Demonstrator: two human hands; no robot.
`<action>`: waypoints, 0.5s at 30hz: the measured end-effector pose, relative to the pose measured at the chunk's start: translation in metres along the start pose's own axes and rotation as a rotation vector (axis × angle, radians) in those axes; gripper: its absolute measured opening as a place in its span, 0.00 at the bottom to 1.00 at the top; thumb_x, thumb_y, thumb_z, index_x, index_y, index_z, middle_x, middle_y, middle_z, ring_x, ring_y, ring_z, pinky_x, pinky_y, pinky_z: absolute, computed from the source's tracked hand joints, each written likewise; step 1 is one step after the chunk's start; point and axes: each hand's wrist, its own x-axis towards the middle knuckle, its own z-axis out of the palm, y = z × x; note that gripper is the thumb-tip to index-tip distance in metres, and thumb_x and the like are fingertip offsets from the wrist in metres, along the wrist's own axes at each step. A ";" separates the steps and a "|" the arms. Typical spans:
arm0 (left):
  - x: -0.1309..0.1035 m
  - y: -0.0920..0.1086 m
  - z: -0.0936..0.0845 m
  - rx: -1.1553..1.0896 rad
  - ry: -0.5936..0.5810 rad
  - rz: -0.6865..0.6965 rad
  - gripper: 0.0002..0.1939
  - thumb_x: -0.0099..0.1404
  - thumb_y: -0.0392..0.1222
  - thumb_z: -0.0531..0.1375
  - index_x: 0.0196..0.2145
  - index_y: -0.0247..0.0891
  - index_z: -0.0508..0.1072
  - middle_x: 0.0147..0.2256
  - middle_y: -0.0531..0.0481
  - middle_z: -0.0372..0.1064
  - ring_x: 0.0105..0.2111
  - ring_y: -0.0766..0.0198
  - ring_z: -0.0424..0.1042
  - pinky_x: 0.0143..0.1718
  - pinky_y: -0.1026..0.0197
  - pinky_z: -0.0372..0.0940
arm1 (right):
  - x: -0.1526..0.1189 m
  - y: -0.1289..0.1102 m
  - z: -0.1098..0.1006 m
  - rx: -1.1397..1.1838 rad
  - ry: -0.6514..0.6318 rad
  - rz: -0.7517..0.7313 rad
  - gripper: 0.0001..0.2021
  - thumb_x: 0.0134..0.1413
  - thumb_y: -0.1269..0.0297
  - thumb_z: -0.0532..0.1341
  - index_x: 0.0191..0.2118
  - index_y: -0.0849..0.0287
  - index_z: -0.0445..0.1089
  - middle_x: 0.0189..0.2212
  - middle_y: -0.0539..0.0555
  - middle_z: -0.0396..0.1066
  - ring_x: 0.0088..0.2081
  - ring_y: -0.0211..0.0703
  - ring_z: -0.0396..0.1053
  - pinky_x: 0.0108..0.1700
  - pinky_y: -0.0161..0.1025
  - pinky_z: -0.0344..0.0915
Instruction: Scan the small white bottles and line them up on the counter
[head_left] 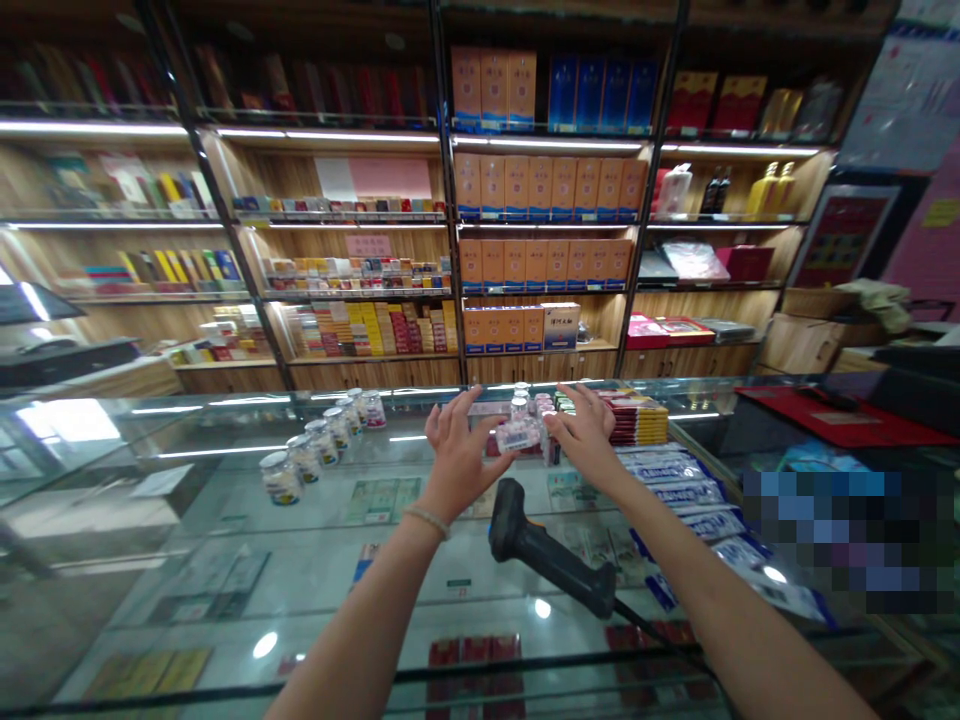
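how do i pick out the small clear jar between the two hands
Look at the glass counter in front of the wooden shelves. Past the black scanner, go to the gap between the left hand and the right hand. The small clear jar there turns a barcode label toward the camera; similar jars stand in a row farther left, away from both hands.

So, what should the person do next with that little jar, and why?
I'd probably reach the right hand back for the scanner while the left hand steadies the jar. What looks like a barcode on the jar faces the camera, and the scanner lies on the counter nearer the person, held by neither hand.
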 end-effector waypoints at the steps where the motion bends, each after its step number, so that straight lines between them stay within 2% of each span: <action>1: 0.000 0.000 -0.001 -0.001 0.002 0.010 0.20 0.60 0.55 0.67 0.47 0.47 0.77 0.66 0.42 0.56 0.65 0.45 0.54 0.68 0.39 0.38 | 0.000 -0.001 0.000 -0.008 -0.005 0.005 0.24 0.69 0.51 0.48 0.33 0.51 0.79 0.66 0.50 0.61 0.68 0.55 0.49 0.66 0.60 0.41; 6: 0.001 -0.005 -0.002 0.006 0.027 0.056 0.18 0.59 0.54 0.67 0.46 0.47 0.77 0.65 0.42 0.58 0.65 0.46 0.55 0.68 0.39 0.38 | 0.003 -0.014 -0.008 -0.108 -0.068 0.035 0.22 0.69 0.52 0.50 0.36 0.50 0.80 0.65 0.50 0.62 0.68 0.55 0.50 0.66 0.60 0.42; 9: 0.000 -0.010 -0.001 0.021 0.057 0.043 0.18 0.59 0.54 0.67 0.45 0.47 0.78 0.65 0.43 0.57 0.65 0.44 0.55 0.67 0.39 0.40 | 0.004 -0.029 -0.019 -0.199 -0.098 0.033 0.21 0.69 0.49 0.49 0.48 0.49 0.78 0.67 0.55 0.59 0.69 0.56 0.49 0.66 0.62 0.41; 12: -0.002 -0.015 0.003 0.023 0.080 0.020 0.18 0.58 0.53 0.68 0.45 0.47 0.78 0.66 0.41 0.56 0.65 0.43 0.55 0.67 0.39 0.41 | -0.004 -0.046 -0.033 -0.274 -0.136 0.001 0.26 0.68 0.46 0.50 0.62 0.52 0.66 0.70 0.60 0.53 0.70 0.58 0.44 0.66 0.65 0.41; 15: -0.005 -0.018 0.008 0.025 0.095 -0.016 0.19 0.57 0.51 0.69 0.46 0.46 0.78 0.66 0.39 0.55 0.65 0.42 0.55 0.66 0.39 0.42 | -0.028 -0.065 -0.046 -0.306 -0.231 -0.064 0.30 0.65 0.42 0.52 0.65 0.54 0.62 0.72 0.62 0.48 0.72 0.61 0.39 0.67 0.65 0.40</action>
